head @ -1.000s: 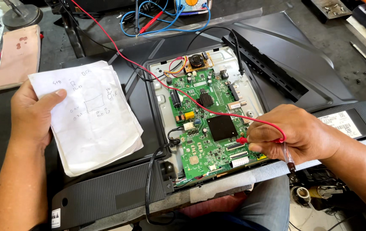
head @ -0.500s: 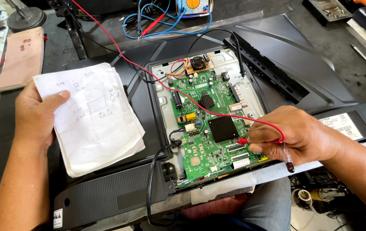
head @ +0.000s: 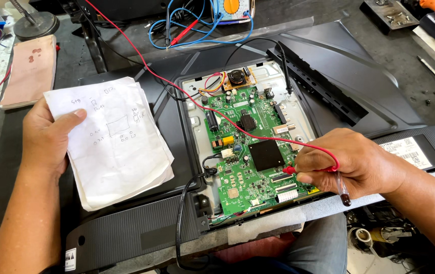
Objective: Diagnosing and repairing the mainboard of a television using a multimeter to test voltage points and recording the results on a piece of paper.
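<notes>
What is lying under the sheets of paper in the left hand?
Under the sheets of paper, held by the left hand, lies the black back cover. The part beneath the sheets is hidden.

Multimeter point(head: 231, 8), pink pad point(head: 28, 70), screws point(head: 429, 96)

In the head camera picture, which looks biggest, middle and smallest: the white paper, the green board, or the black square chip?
1. White paper, though the green board looks close in size.
2. Green circuit board.
3. Black square chip, clearly smallest.
</notes>
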